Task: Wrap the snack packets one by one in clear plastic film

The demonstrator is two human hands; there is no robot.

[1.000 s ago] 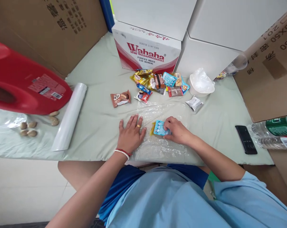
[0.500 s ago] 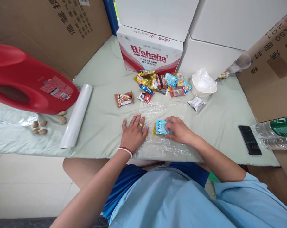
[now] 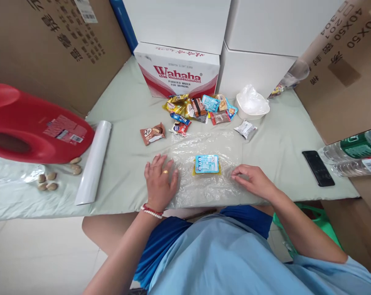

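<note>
A blue snack packet [image 3: 206, 164] lies on top of a yellow one [image 3: 220, 168] at the middle of a crinkled sheet of clear plastic film [image 3: 204, 192]. My left hand [image 3: 160, 180] rests palm down with spread fingers at the film's left edge. To the right of the packets, my right hand [image 3: 256, 180] hovers or rests low over the film's right side. Its fingers are lightly bent, the thumb a little apart from the index finger, and nothing shows between them.
Several wrapped snacks [image 3: 198, 107] lie before the Wahaha box [image 3: 179, 76]. A white bowl [image 3: 249, 110] holds a plastic bag. At left are a film roll [image 3: 95, 164], a red jug [image 3: 50, 131] and walnut-like nuts [image 3: 52, 176]. A phone [image 3: 318, 168] and bottles [image 3: 357, 147] lie right.
My right hand has let go of the blue packet and moved right, leaving it on the yellow one. My left hand has shifted slightly left. The camera view has turned a little.
</note>
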